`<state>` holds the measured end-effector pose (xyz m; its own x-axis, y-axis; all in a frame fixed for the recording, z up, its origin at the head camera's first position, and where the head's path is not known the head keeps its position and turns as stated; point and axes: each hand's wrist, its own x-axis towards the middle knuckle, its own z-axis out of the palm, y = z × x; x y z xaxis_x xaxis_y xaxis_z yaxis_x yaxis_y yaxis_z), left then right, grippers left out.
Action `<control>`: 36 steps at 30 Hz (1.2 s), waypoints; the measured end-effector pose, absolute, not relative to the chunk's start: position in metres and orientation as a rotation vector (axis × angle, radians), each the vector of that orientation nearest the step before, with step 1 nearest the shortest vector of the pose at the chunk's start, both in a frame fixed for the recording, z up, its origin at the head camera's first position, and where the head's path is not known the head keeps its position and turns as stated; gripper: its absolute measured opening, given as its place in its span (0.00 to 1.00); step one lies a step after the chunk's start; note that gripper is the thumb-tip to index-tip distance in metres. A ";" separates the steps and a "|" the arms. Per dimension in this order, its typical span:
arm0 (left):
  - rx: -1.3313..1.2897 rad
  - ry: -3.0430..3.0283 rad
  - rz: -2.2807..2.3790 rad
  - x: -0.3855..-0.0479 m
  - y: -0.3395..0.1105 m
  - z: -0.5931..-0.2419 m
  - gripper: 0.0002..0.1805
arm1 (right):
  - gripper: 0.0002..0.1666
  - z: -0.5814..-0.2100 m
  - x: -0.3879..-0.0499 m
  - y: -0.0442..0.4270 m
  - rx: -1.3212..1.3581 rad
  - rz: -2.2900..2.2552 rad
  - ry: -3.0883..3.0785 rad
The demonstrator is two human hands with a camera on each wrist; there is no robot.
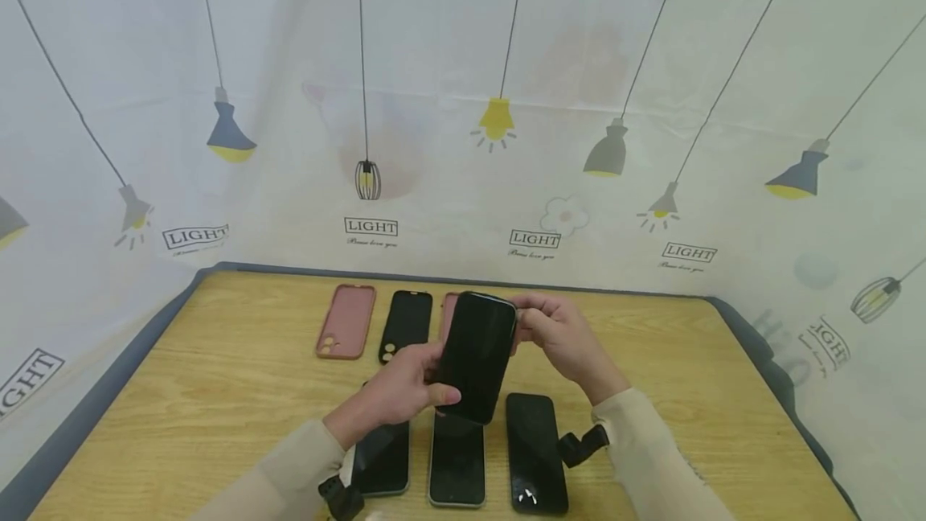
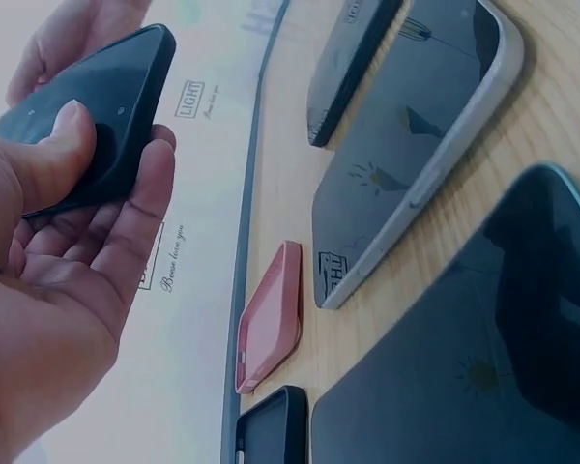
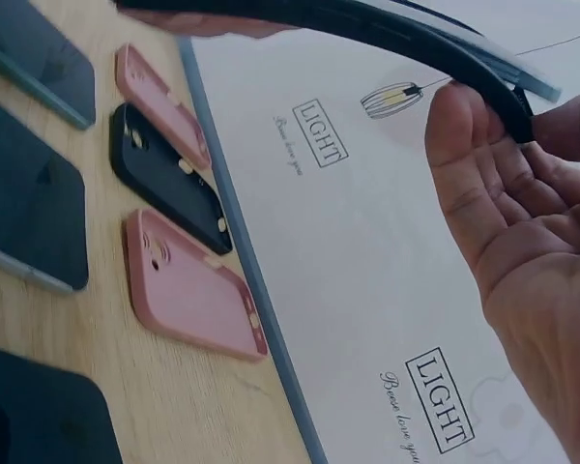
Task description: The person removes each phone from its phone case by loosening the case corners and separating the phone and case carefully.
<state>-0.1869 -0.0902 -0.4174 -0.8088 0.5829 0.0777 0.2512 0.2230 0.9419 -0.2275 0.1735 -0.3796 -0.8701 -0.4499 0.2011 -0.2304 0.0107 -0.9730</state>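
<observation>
A smartphone point(image 1: 477, 360) with a dark screen is held up above the table, tilted, in a black phone case point(image 3: 382, 29). My left hand point(image 1: 401, 384) grips it from the left, its thumb on the screen and its fingers behind. At the upper right corner, my right hand point(image 1: 567, 336) pinches the case's rim between thumb and fingers. In the right wrist view a gap shows there between the rim and the phone's edge. Below lie a left phone point(image 1: 383, 461), a middle phone point(image 1: 457, 465) and a right phone point(image 1: 537, 453), screens up.
Behind the phones are a pink case point(image 1: 347, 320), a black case point(image 1: 407, 324) and a second pink case point(image 3: 159, 101), partly hidden in the head view. The wooden table point(image 1: 231, 360) ends at a printed cloth point(image 1: 448, 143) at the back.
</observation>
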 end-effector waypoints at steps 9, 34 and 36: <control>0.713 2.206 1.681 -0.189 -0.092 -0.416 0.23 | 0.17 -0.388 -0.225 0.171 -0.721 -1.948 2.216; 0.531 2.309 1.812 -0.196 -0.085 -0.408 0.17 | 0.18 -0.420 -0.186 0.157 -0.839 -1.741 2.177; 0.522 2.304 1.817 -0.196 -0.085 -0.408 0.17 | 0.18 -0.422 -0.184 0.155 -0.817 -1.759 2.174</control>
<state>-0.1964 -0.0850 -0.4082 -0.9260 0.3670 0.0884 0.1715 0.2002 0.9646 -0.1842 0.1554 -0.4219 -0.8189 -0.5496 0.1652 -0.2763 0.1253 -0.9529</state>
